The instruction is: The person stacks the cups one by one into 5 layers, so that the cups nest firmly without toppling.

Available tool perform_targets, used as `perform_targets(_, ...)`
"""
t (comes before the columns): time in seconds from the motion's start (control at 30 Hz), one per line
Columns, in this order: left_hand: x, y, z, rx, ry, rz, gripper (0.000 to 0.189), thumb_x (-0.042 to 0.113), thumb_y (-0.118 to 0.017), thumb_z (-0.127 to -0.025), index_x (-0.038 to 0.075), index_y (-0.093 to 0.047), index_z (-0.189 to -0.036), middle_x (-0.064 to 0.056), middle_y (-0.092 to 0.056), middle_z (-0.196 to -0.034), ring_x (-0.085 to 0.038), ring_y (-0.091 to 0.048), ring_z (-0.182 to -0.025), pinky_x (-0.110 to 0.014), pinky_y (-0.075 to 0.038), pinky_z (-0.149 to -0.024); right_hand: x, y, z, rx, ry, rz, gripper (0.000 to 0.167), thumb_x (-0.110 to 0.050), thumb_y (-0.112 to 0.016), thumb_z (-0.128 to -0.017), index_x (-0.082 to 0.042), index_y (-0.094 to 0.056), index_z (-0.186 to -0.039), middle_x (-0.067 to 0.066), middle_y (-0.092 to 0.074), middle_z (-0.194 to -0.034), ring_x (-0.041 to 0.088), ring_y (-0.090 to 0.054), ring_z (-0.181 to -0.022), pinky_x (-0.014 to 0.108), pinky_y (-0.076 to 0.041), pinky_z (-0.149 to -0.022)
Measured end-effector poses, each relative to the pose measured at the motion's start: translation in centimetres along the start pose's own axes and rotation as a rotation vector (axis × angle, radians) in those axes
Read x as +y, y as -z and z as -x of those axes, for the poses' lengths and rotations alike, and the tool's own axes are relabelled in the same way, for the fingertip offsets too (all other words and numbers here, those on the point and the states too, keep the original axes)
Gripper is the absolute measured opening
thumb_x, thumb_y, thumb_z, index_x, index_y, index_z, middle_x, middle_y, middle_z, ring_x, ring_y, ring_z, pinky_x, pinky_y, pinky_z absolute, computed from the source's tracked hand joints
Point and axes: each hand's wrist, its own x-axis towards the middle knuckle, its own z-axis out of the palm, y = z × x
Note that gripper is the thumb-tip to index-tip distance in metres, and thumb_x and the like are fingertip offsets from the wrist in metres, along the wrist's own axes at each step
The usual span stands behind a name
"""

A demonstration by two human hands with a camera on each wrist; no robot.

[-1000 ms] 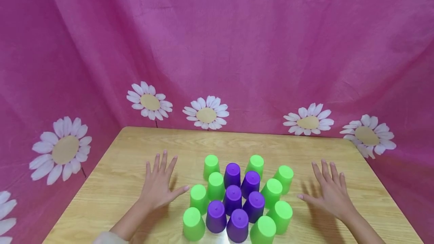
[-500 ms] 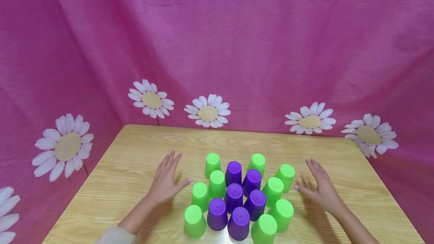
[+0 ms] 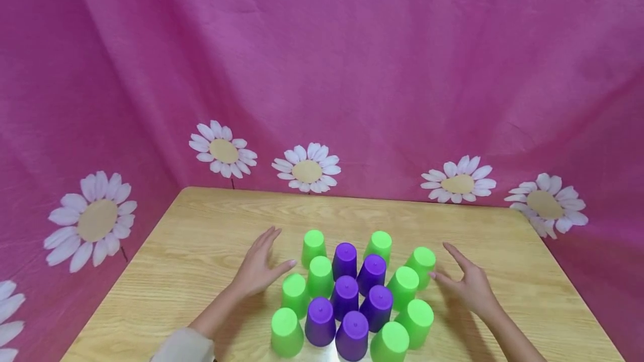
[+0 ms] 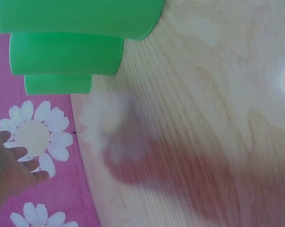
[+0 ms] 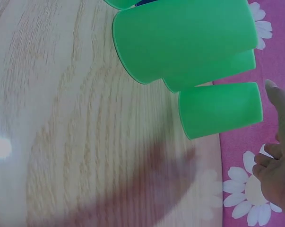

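Note:
Several upside-down plastic cups stand in a tight cluster on the wooden table (image 3: 211, 228). Purple cups (image 3: 345, 295) fill the middle, with green cups on either side. My left hand (image 3: 254, 272) hovers left of the cluster, fingers extended and thumb pointing at the left green cup (image 3: 320, 278). On the other side, my right hand (image 3: 473, 286) holds its thumb tip right by the side of the outer right green cup (image 3: 421, 267). In the right wrist view that thumb (image 5: 276, 97) lies just past the base of the nearest green cup (image 5: 222, 111). Neither hand holds anything.
Behind the table hangs a pink cloth (image 3: 352, 99) printed with white daisies (image 3: 306, 171); it also rises along the left and right sides. A bright reflection shows on the tabletop at the near edge of the cluster.
Both hands have moved inward, the left one rightward and the right one leftward, closer to the cups. Their spread fingers have drawn together. The cups stand as before.

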Motion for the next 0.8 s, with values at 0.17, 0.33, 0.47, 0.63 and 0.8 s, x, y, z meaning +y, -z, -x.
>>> perform_targets(0.17, 0.2, -0.8, -0.5, -0.013, -0.016, 0.034, 0.073, 0.031, -0.071, -0.079, -0.001, -0.039, -0.137, -0.022, -0.037, -0.144, -0.041, -0.034, -0.133, -0.056, -0.029, -0.109, 0.3, -0.6, 0.2, -0.006, -0.017, -0.036, 0.066, -0.016, -0.074, -0.077, 0.01, -0.045, -0.13, 0.037, -0.047, -0.126, 0.054, -0.045, -0.115, 0.06, -0.04, -0.092)
perform_targets(0.33, 0.5, -1.2, -1.1, -0.011, -0.013, 0.092, 0.072, 0.028, -0.073, -0.078, -0.003, -0.041, -0.135, -0.024, -0.042, -0.139, -0.041, -0.038, -0.13, -0.054, -0.032, -0.108, 0.2, -1.0, -0.1, -0.02, -0.04, -0.059, 0.062, -0.015, -0.073, -0.078, 0.009, -0.047, -0.128, 0.034, -0.049, -0.127, 0.048, -0.046, -0.118, 0.043, -0.043, -0.096)
perform_targets(0.47, 0.6, -1.5, -1.6, -0.024, -0.005, 0.134, 0.072, 0.026, -0.074, -0.077, -0.003, -0.042, -0.134, -0.024, -0.044, -0.138, -0.04, -0.04, -0.129, -0.053, -0.035, -0.106, 0.0, -1.3, -0.4, -0.034, -0.061, -0.075, 0.061, -0.013, -0.073, -0.078, 0.009, -0.047, -0.129, 0.031, -0.049, -0.129, 0.046, -0.046, -0.12, 0.037, -0.042, -0.098)
perform_targets(0.63, 0.8, -2.1, -2.2, -0.03, -0.001, 0.175, 0.071, 0.022, -0.075, -0.076, -0.004, -0.043, -0.133, -0.025, -0.046, -0.136, -0.041, -0.042, -0.127, -0.053, -0.037, -0.104, 0.0, -1.5, -0.7, -0.046, -0.082, -0.128, 0.062, -0.012, -0.072, -0.079, 0.011, -0.044, -0.13, 0.032, -0.048, -0.13, 0.044, -0.045, -0.121, 0.027, -0.041, -0.099)
perform_targets(0.8, 0.8, -2.7, -2.6, -0.031, -0.003, 0.205, 0.069, 0.02, -0.076, -0.076, -0.007, -0.044, -0.131, -0.027, -0.048, -0.133, -0.042, -0.045, -0.124, -0.052, -0.041, -0.101, 0.3, -2.0, -0.7, -0.043, -0.105, -0.186, 0.06, -0.011, -0.071, -0.08, 0.012, -0.045, -0.129, 0.031, -0.05, -0.129, 0.044, -0.046, -0.12, -0.004, -0.029, -0.089)
